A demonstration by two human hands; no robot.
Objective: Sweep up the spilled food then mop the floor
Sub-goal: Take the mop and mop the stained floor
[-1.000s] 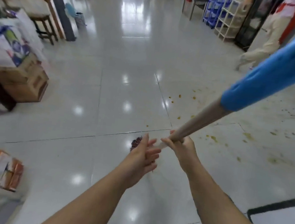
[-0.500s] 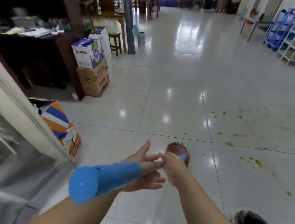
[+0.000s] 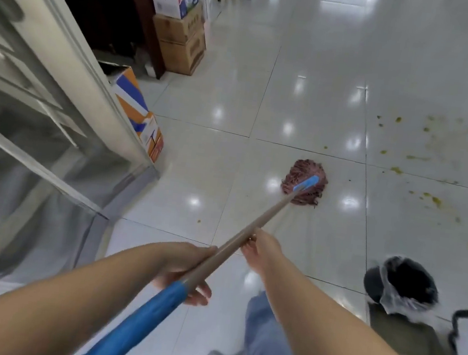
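A: Far left, you've got a glass-fronted cabinet [image 3: 40, 136] filling that side, with an orange, blue and white box [image 3: 139, 112] tucked at its corner and stacked cardboard boxes [image 3: 181, 41] further up.

B: And here's your left hand [image 3: 183, 271], low and near the middle, fingers curled round the mop handle [image 3: 236, 242] right where the tan shaft meets the blue grip [image 3: 138, 325]. Fingertips show under the shaft.

A: Your right hand [image 3: 262, 248] sits just ahead of it on the same handle, higher up the shaft. Fingers wrapped under, though they're partly hidden, so I can't tell how tightly they close.

B: Follow the shaft up and there's the mop head [image 3: 305, 186], reddish strands down flat on the white tiled floor [image 3: 312, 78], blue collar at the joint.

A: It's parked one tile short of the mess. The spilled food [image 3: 423, 159], yellow-green specks and smears, is scattered over the tiles to the right, apart from the mop.

B: Bottom right, a dark bin with a clear liner [image 3: 402, 286] stands by your right forearm, and your jeans leg [image 3: 268, 343] shows below.
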